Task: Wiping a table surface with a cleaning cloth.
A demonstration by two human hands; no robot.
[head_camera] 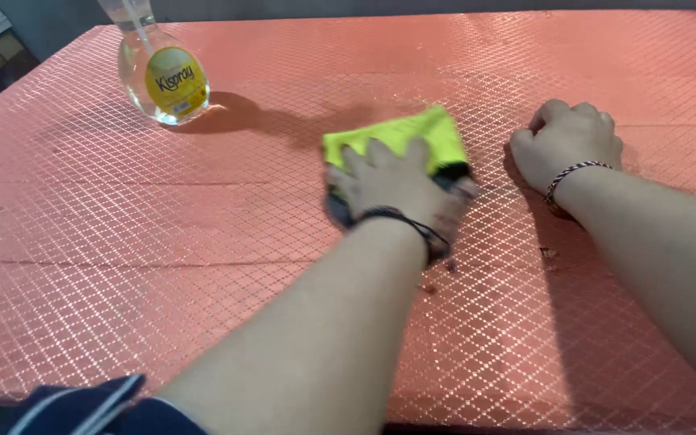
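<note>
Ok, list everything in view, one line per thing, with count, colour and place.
table: one, salmon red with a shiny diamond grid, fills nearly the whole picture.
spray bottle: one, clear with a yellow label, far left part of the table, its top cut off by the picture's edge.
cloth: one, bright yellow-green with a dark edge, middle of the table, under the left hand.
crumbs: a few, brownish, on the table near the right forearm.
dark blue garment: one, bottom left corner.
left hand: one, pressed flat on the cloth, dark band at the wrist.
right hand: one, closed in a fist, resting on the table to the right of the cloth, braided bracelet at the wrist.
</note>
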